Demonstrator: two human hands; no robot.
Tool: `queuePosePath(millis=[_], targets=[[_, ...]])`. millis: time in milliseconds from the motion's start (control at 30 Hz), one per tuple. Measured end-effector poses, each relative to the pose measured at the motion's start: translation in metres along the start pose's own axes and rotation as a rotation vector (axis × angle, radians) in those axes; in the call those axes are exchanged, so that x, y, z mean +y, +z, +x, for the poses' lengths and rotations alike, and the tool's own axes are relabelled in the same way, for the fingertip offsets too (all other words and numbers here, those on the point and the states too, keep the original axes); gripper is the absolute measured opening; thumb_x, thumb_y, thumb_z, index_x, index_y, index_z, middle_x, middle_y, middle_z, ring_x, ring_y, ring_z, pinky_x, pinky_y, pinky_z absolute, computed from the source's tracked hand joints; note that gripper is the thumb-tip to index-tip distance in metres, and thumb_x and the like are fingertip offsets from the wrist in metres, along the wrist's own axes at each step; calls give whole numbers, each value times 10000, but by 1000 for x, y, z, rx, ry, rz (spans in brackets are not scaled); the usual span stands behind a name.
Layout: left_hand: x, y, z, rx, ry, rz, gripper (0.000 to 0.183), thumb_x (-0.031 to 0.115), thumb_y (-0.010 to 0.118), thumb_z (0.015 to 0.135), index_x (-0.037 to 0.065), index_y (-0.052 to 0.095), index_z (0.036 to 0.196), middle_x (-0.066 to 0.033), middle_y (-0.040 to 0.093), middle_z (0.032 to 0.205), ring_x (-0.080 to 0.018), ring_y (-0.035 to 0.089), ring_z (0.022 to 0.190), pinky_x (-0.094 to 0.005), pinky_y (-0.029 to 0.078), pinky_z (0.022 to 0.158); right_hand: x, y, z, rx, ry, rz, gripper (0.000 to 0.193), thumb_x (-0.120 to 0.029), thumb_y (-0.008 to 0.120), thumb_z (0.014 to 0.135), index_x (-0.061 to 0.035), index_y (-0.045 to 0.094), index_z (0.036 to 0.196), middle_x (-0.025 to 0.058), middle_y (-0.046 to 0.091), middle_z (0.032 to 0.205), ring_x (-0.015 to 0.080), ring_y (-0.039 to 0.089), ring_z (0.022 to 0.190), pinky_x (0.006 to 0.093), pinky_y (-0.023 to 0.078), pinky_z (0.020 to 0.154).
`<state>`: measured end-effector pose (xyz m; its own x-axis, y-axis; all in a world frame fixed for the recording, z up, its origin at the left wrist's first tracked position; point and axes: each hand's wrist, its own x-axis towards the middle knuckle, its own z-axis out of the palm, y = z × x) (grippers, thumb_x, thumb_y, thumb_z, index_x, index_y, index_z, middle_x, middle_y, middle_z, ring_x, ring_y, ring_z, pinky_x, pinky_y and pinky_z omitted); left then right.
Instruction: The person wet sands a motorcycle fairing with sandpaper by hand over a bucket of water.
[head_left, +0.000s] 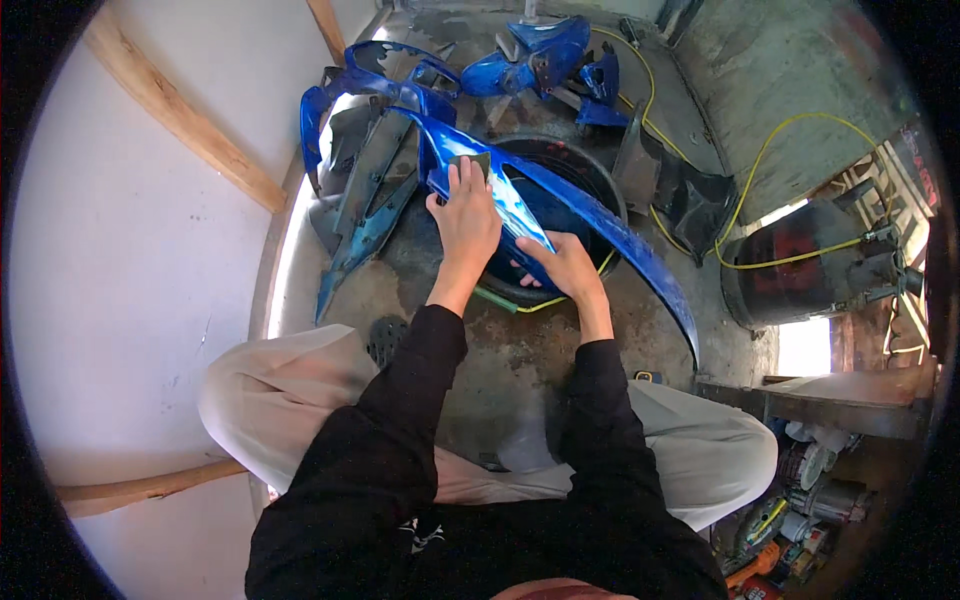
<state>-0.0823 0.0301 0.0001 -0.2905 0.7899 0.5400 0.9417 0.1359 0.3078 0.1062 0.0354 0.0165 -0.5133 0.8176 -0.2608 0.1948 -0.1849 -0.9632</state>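
A long glossy blue motorcycle fairing panel (610, 225) lies slantwise in front of me, its thin tail curving down to the right. My left hand (467, 225) is on its upper face, fingers pressed on a small dark piece of sandpaper (482, 163) that lies flat against the blue surface. Lower down, my right hand (567, 265) grips the panel's edge, thumb on top and fingers curled underneath. Beneath the panel stands a round black tub (612, 190), mostly covered by it; its contents are largely hidden.
Other blue fairing parts (540, 62) lie at the back, with more panels (365, 225) at the left. Dark plastic pieces (690, 195) sit right of the tub. A yellow hose (790, 262) runs to a dark tank (800, 265). Tools (760, 565) crowd the lower right corner.
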Motion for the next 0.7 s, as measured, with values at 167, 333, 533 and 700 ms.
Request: queuePosePath(millis=[167,333,533,700], targets=[[-49,1,70,-91,-50,42,389,216,489,1066,35,615,1386,-163,569,1527,-335,563,1378,-699,369,1047,-4,7,5,8,-49,-24,393,-328,763,987,51,745,1089,96,773,876,147,711,625,278,547,554],[-5,8,40,-115,-108,-4,381,222,525,1054,-4,638,1339,-146,591,1486,-301,521,1399,-584,376,1048,4,-3,0,53,11,-49,415,-341,777,975,62,741,1069,100,772,874,149,712,619,282,542,548],[-31,13,67,12,-53,45,415,268,464,1079,26,667,1347,-212,613,1462,-326,581,1354,-619,388,1029,0,5,5,28,-45,-69,415,-331,773,982,68,728,1087,102,772,886,151,715,621,290,545,554],[-28,16,66,-40,-91,43,356,210,525,1052,-7,665,1297,-175,638,1415,-307,581,1323,-613,375,1056,-1,5,8,31,-7,-67,420,-336,769,984,69,727,1084,101,770,874,153,714,620,291,548,558]])
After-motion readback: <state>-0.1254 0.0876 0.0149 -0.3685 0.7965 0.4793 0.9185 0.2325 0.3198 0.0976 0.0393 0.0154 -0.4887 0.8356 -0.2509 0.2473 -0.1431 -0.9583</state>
